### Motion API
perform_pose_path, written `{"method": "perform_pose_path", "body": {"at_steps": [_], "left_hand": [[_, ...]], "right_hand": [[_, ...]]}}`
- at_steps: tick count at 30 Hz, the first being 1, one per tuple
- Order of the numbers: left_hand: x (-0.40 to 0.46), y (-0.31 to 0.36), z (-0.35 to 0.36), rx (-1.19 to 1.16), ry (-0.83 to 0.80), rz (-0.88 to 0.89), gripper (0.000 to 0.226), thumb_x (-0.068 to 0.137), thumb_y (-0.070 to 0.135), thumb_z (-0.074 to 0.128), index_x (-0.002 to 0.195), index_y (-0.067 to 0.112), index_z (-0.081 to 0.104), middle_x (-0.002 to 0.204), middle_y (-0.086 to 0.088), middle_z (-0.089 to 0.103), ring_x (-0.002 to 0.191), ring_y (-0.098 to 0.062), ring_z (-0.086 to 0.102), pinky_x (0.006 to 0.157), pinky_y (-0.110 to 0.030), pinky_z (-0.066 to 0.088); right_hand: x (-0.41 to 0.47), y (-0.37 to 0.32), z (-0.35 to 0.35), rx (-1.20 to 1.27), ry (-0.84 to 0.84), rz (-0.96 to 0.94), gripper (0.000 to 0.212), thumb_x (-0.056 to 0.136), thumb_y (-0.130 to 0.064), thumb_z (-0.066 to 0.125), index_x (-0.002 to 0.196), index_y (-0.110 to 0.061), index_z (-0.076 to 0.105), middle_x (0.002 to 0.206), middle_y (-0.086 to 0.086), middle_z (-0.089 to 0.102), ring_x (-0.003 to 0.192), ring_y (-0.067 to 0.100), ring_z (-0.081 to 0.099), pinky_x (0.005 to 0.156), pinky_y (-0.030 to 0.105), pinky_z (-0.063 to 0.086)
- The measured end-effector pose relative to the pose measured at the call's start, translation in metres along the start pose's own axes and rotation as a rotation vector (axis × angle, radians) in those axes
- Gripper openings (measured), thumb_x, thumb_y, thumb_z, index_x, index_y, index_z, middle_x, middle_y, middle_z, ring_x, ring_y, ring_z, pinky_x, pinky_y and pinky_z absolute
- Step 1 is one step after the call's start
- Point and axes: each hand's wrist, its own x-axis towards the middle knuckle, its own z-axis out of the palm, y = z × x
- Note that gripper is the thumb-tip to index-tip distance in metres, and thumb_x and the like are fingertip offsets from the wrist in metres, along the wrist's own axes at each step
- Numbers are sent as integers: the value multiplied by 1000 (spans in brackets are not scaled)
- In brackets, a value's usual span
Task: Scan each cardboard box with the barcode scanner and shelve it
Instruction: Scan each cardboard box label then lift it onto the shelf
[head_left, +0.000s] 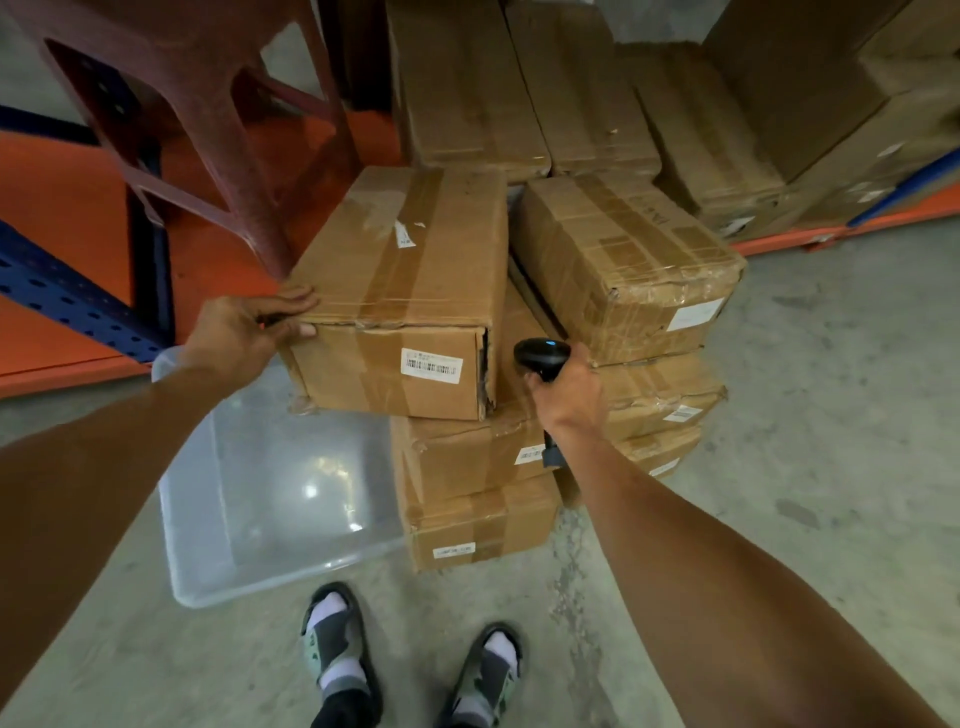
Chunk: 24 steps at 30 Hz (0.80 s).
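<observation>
The cardboard box (405, 291) being handled sits on top of the left stack of boxes (472, 499) on the concrete floor (831, 415), taped along its length and turned so its short end, with a white barcode label (431, 365), faces the person. The left hand (249, 332) holds the box's near left corner, fingers laid over the top edge and thumb pressed against the end face. The right hand (566, 395) is wrapped around the handle of the black barcode scanner (540, 358), whose head shows a small blue light and sits just to the right of the box's labelled end, in the gap between the two stacks. A second taped box (623, 265) tops the right stack (660, 410), tilted slightly, with its own white label on the near end; the boxes under it carry labels too. To the left of the stacks, a clear plastic bin lid (270, 499) lies flat on the floor, partly under the held box's overhanging corner. Beyond the stacks, more cardboard boxes (519, 88) lie on the orange bottom shelf (67, 208) of a blue-framed rack, and a dark red plastic stool (208, 104) stands on that shelf toward its left end. At the bottom of the view are the person's feet in sandals (410, 665) and white socks.
</observation>
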Motion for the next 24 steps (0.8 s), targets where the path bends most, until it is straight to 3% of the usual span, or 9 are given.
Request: {"method": "perform_pose_path", "body": {"at_steps": [6,8,11,15,18,20,22,24], "left_hand": [[1,-3,2,-36,23,-3,39,84,-1,74,122,0,68,128,2,62,124,-4,55,97,6,29],[1,-5,2,-56,26,-15,39,84,-1,74,122,0,68,129,1,62,120,4,56,97,6,29],[0,-10,3,-78,24,-23,38,84,1,75,121,6,70,129,3,63,106,28,51,98,6,29],[1,-13,2,-107,19,-43,37,85,3,74,121,12,70,129,9,62,105,33,47,99,6,27],[-1,-11,7,-186,16,-56,36,84,4,75,109,30,72,129,14,63,121,17,51,114,-11,30],[-5,-12,7,-230,0,-59,39,84,5,76,109,35,70,135,13,60,130,6,50,118,-20,31],[-7,-12,7,-220,-13,-73,38,84,16,79,117,33,70,149,13,48,137,8,40,119,-22,28],[-7,-10,10,-229,20,-133,35,84,31,80,118,32,72,157,9,36,143,7,27,115,-18,24]], "right_hand": [[23,-10,8,-157,-40,45,58,94,-38,74,137,-12,46,125,19,69,120,41,64,96,49,54],[21,-9,13,-190,-50,42,58,94,-37,74,137,-11,46,125,20,69,121,41,64,99,50,53],[17,-7,16,-220,-39,33,58,94,-34,73,138,-9,43,126,21,68,122,42,63,98,50,51],[13,-7,14,-187,-33,47,66,93,-40,73,141,-10,39,130,20,65,123,41,61,101,51,50],[-6,-17,11,38,118,33,81,91,-54,67,152,-11,36,144,20,56,133,40,51,111,52,43],[-29,-35,10,335,210,-22,83,89,-61,64,156,-23,37,152,11,51,138,30,48,114,50,41],[-48,-61,14,550,150,-89,83,84,-70,65,155,-36,37,155,0,45,138,20,46,112,45,43],[-54,-84,25,598,63,-115,82,82,-73,68,152,-44,37,156,-5,41,134,15,44,107,41,43]]}}
